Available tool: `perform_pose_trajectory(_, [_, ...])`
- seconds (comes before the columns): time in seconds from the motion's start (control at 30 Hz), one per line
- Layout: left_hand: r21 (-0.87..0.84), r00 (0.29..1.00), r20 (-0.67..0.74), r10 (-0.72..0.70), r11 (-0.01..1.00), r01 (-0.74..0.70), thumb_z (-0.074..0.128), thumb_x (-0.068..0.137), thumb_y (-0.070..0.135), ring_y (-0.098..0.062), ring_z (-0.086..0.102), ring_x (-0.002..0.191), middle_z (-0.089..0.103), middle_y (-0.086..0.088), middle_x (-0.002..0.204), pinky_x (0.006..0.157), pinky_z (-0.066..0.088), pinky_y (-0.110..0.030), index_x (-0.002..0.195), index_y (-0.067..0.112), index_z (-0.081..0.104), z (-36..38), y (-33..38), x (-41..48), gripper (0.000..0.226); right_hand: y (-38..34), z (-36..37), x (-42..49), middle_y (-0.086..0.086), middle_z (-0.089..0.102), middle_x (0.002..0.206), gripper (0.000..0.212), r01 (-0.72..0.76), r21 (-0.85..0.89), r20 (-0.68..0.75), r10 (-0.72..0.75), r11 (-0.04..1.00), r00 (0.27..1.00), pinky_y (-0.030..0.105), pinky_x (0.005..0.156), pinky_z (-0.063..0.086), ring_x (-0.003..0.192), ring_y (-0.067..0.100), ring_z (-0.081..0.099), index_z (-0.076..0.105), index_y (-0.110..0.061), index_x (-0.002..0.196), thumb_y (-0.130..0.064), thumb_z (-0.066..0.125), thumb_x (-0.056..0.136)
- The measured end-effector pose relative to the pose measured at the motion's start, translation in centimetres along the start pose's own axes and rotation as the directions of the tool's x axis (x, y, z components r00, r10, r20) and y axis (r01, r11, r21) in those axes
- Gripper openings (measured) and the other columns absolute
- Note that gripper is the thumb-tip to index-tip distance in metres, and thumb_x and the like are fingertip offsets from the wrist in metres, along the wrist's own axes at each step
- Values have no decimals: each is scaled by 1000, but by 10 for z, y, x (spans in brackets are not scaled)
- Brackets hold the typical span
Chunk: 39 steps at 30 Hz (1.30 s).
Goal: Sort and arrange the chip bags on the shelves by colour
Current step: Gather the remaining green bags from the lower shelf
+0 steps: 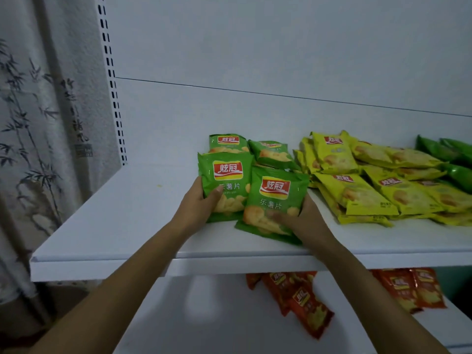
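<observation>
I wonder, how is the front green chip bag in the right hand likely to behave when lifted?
The puffed green plastic chip bag probably feels light for its size. Its glossy film looks slippery, so the right hand may need a firm pinch. Chips pictured on it suggest fragile contents; squeezing could crush them.

Orange bags point(310, 310) blurry, perhaps partly behind shelf point(153, 261); dark green bags point(459, 175) edge-cropped

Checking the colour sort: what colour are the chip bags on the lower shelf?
The lower-shelf chip bags are orange-red; head view.
</observation>
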State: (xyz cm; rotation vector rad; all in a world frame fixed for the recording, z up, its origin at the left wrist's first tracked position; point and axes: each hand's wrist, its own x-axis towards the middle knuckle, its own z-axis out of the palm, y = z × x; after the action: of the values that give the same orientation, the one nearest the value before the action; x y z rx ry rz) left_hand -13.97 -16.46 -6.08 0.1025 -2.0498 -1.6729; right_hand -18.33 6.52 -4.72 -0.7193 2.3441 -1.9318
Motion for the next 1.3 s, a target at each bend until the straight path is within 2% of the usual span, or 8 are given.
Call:
perform_pose_trajectory(0.13, [15, 999, -44, -2, 1000, 3, 56, 97, 28, -17, 63, 109, 65, 2, 121, 96, 51, -44, 128, 23, 49, -2, -1, 0, 33, 0, -1, 0, -9, 69, 106, 66, 10, 41, 24, -11, 999, 1000, 11, 67, 52, 87, -5, 67, 52, -20, 122, -6, 83, 66])
perform_pose_trajectory(0.27, [-5, 998, -69, 2, 1000, -2, 58, 95, 27, -18, 64, 107, 65, 1, 119, 92, 54, -41, 126, 20, 49, -2, 3, -2, 33, 4, -2, 1, 0, 71, 114, 70, 48, 177, -104, -30, 983, 994, 36, 86, 55, 104, 17, 68, 54, -17, 125, -22, 84, 62])
perform_pose_trajectory(0.5, [-35, 998, -63, 19, 999, -22, 62, 91, 34, -16, 67, 102, 67, 3, 116, 91, 55, -44, 125, 24, 48, -1, 5, -6, 38, 10, -3, 2, -3, 68, 109, 62, 66, 173, -254, -20, 983, 967, 16, 68, 53, 91, 5, 68, 50, -16, 124, 1, 79, 71])
perform_pose_trajectory(0.6, [-89, 996, -87, 13, 996, -21, 65, 80, 44, -16, 70, 95, 69, 2, 112, 84, 58, -43, 120, 24, 45, -1, 7, -7, 49, 13, -4, 4, 0, 64, 112, 66, 46, 143, -289, -3, 989, 957, 23, 73, 51, 97, 12, 64, 44, -16, 128, 4, 75, 74])
perform_pose_trajectory(0.9, [-32, 990, -113, 84, 996, -88, 54, 95, 35, -8, 66, 99, 67, 14, 109, 79, 56, -27, 111, 34, 52, -1, 8, -6, 16, 12, -5, 2, -3, 66, 107, 45, 104, 137, -268, -64, 985, 961, 14, 63, 52, 86, -1, 65, 54, -15, 120, 1, 70, 81])
perform_pose_trajectory(1.0, [-46, 990, -103, 95, 994, -100, 50, 97, 33, -9, 66, 101, 67, 11, 113, 83, 56, -30, 119, 30, 51, 0, 9, -7, 21, 12, -4, 4, -2, 67, 113, 40, 120, 189, -277, -65, 975, 959, 27, 72, 58, 100, 13, 67, 52, -19, 124, -10, 67, 88])
perform_pose_trajectory(1.07, [-64, 990, -105, 95, 993, -102, 49, 98, 33, -10, 66, 102, 67, 10, 114, 86, 56, -33, 120, 30, 51, 0, 9, -8, 22, 9, -2, 5, -2, 67, 113, 39, 103, 234, -268, -38, 967, 963, 36, 60, 59, 93, 22, 70, 49, -24, 126, -16, 64, 91])
perform_pose_trajectory(1.3, [-162, 960, -259, 109, 975, -154, 50, 98, 29, -10, 65, 103, 65, 12, 112, 84, 55, -32, 120, 28, 48, 0, 20, 2, 22, 15, -2, 3, 6, 65, 113, 49, 122, 192, -292, -62, 974, 954, 27, 49, 53, 91, 33, 68, 49, -19, 125, -13, 72, 82])
